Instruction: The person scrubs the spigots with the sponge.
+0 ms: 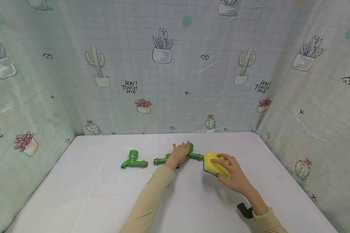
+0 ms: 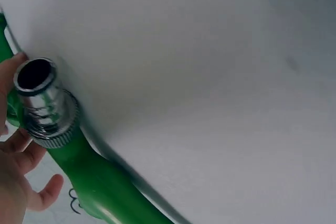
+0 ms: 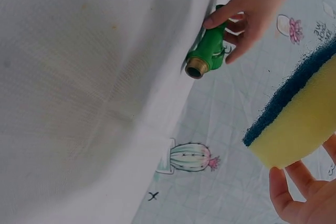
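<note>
My right hand (image 1: 233,171) holds a yellow scouring sponge (image 1: 213,164) by its sides, dark scrub layer facing down and left. In the right wrist view the sponge's dark blue layer (image 3: 289,95) shows beside the yellow foam. My left hand (image 1: 179,154) grips a green plastic tap (image 1: 196,156) lying on the table; thumb and fingers straddle its body in the right wrist view, where its brass threaded end (image 3: 197,67) points toward the camera. Just left of it lies a second green tap (image 1: 161,160), partly covered by the left hand; its chromed spout (image 2: 47,103) fills part of the left wrist view.
A third green tap (image 1: 134,160) lies farther left on the white table (image 1: 75,187). A black wrist strap (image 1: 245,210) is by the right forearm. Behind and at both sides hangs a cactus-print cloth (image 1: 163,81).
</note>
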